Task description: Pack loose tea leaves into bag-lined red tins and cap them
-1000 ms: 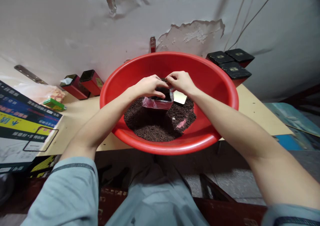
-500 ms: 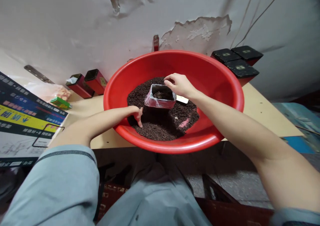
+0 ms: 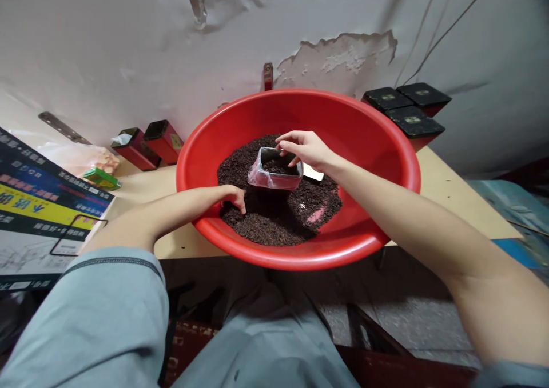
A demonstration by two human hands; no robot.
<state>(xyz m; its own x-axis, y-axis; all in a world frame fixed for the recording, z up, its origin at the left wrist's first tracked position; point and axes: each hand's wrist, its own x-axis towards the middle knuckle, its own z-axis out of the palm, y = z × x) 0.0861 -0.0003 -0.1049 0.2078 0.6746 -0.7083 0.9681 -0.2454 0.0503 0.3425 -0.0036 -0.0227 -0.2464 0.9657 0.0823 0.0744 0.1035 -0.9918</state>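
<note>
Left hand (image 3: 235, 196) fingertips sunk in granules (image 3: 274, 228); right hand (image 3: 302, 148) grips tin (image 3: 270, 176), corner hidden.

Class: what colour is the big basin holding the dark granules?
The basin is plain red, clearest in the head view.

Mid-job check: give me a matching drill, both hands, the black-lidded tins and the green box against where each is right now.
1 left hand
2 right hand
3 black-lidded tins
4 green box

A far right, by the wall
B dug into the loose tea
C left, beside the printed carton
D pinching the rim of the bag-lined tin

Pairs: 1-B, 2-D, 3-A, 4-C
</note>
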